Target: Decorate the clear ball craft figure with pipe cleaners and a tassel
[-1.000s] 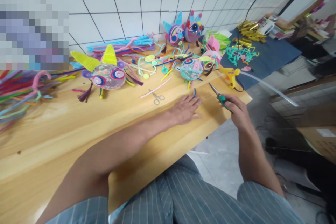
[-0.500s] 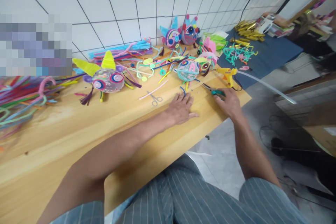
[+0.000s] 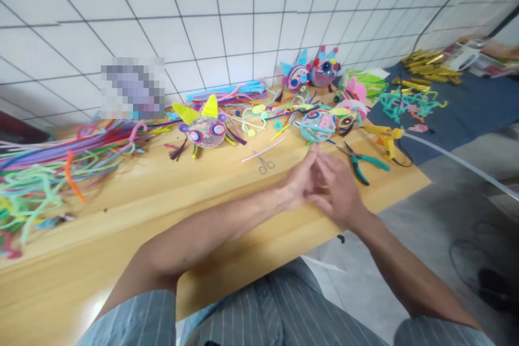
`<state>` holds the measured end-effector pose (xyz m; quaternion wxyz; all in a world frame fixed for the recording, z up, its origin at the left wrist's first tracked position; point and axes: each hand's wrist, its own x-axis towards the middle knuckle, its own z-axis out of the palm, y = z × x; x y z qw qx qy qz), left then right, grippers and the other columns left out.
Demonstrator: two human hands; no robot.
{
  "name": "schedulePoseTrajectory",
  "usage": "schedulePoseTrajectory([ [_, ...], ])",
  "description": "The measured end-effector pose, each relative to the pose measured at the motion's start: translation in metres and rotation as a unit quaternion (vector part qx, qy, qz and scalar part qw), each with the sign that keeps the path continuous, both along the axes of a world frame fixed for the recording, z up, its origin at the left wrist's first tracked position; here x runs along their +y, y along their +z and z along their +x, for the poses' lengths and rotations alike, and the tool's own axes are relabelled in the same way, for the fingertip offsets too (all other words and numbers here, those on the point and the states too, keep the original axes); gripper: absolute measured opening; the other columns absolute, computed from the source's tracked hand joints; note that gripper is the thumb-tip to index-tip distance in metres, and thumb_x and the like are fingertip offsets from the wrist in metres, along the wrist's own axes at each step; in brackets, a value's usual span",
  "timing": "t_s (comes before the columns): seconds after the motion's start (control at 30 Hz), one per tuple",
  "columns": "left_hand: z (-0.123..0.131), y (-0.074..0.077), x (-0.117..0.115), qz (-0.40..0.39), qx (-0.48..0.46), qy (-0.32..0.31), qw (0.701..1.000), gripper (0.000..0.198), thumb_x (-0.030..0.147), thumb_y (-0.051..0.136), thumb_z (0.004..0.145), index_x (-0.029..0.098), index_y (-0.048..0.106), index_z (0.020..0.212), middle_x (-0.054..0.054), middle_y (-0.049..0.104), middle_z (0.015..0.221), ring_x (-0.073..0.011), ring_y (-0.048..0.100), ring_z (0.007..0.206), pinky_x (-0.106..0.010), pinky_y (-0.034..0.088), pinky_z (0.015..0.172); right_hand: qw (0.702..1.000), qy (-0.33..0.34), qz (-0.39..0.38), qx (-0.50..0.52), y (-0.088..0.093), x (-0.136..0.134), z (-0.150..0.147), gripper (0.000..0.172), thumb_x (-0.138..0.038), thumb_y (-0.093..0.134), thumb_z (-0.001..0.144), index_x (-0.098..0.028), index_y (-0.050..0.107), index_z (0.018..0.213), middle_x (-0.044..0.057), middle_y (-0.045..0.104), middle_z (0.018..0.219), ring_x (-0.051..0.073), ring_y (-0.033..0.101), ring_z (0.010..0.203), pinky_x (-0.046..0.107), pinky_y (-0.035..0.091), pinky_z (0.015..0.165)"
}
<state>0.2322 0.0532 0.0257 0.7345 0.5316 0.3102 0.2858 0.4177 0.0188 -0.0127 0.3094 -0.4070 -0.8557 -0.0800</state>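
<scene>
Over the table's front part, my left hand (image 3: 302, 177) and my right hand (image 3: 339, 186) meet, fingertips bent together. Whatever is between them, if anything, is hidden. Just beyond my fingers sits a clear ball (image 3: 317, 126) decorated with coloured pipe cleaners. Green-handled pliers (image 3: 360, 162) lie loose to the right of my right hand, jaws pointing away from me. Left of my left hand are small scissors (image 3: 264, 164), with a pink pipe cleaner (image 3: 263, 150) lying across them.
A ball with yellow ears (image 3: 207, 131) stands to the left. Piled pipe cleaners (image 3: 101, 146) spread at far left. A yellow glue gun (image 3: 386, 138) with a long glue stick rests near the right table edge. Two decorated balls stand by the tiled wall (image 3: 227, 32). Gold strips lie on dark cloth (image 3: 474, 100).
My right hand has let go of the pliers and moved left. My left hand has lifted from flat on the table to meet it. The view has swung left.
</scene>
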Motion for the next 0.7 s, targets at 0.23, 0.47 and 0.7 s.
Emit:
schedulePoseTrajectory([
  [0.23,-0.107,0.0,-0.032,0.022,0.021,0.176,0.984,0.077,0.084,0.068,0.095,0.018,0.078,0.134,-0.018,0.079,0.145,-0.0326,0.075,0.127,-0.045,0.057,0.112,0.972,-0.13,-0.169,-0.099,0.005,0.06,-0.018,0.045,-0.044,0.049,0.115,-0.017,0.081,0.13,0.019,0.083,0.133,0.034,0.077,0.125,0.047,0.057,0.11],
  [0.47,-0.165,-0.047,-0.066,0.174,0.205,0.202,0.942,0.062,0.077,0.056,0.106,0.02,0.081,0.104,-0.009,0.085,0.108,-0.0272,0.077,0.106,-0.039,0.06,0.101,0.926,-0.231,-0.238,-0.179,0.015,0.076,-0.006,0.041,-0.032,0.053,0.111,-0.02,0.079,0.14,0.016,0.084,0.135,0.028,0.077,0.118,0.033,0.054,0.095],
  [0.7,-0.162,-0.05,-0.064,0.217,0.211,0.165,0.939,0.06,0.073,0.05,0.11,0.022,0.079,0.1,-0.007,0.085,0.103,-0.0259,0.078,0.1,-0.036,0.06,0.094,0.904,-0.311,-0.222,-0.194,0.014,0.076,0.0,0.045,-0.037,0.043,0.117,-0.021,0.085,0.121,0.014,0.086,0.128,0.028,0.08,0.111,0.033,0.053,0.087],
])
